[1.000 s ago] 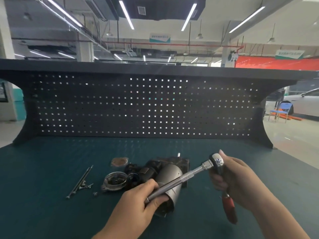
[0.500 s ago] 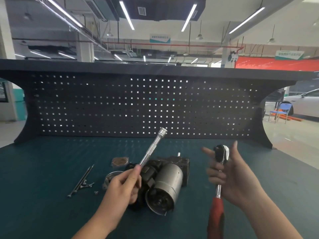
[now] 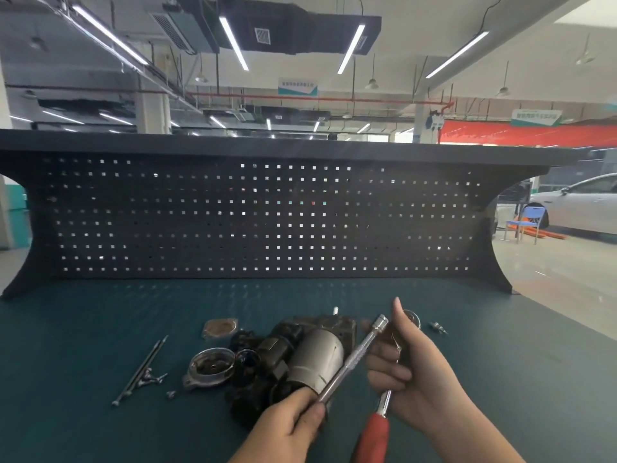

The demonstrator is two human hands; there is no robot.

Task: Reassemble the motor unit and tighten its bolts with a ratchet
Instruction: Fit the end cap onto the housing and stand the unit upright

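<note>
We see a left hand (image 3: 288, 426) pinching the lower end of a silver extension bar (image 3: 354, 357), which slants up toward the right hand (image 3: 412, 372). That hand curls around a red-handled ratchet (image 3: 375, 429). The motor unit (image 3: 300, 359) lies on the green workbench (image 3: 83, 379), just behind both hands.

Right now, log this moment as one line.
left hand: pinches extension bar | right hand: grips ratchet | bar tip near ratchet head, joint hidden | motor unit: on bench, untouched
</note>
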